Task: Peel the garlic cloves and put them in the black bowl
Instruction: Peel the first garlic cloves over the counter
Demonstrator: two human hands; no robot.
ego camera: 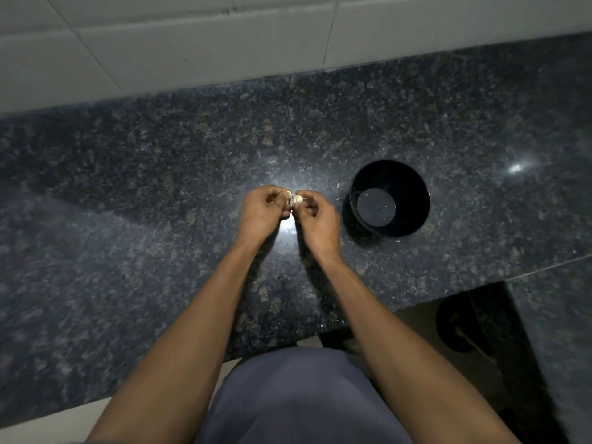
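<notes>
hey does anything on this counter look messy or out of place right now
Only slightly. A few pale flecks, likely garlic skin, lie scattered on the counter around the black bowl. The bowl stands upright and looks empty. Both hands, left and right, hold the garlic above the counter. Nothing looks spilled or damaged.

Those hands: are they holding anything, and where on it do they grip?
Yes. Both the left hand and the right hand pinch a small cluster of garlic cloves with their fingertips, one from each side, above the counter.

Both forearms reach forward, left hand (263, 209) and right hand (315, 216) together — fingers curled, pinching.
</notes>
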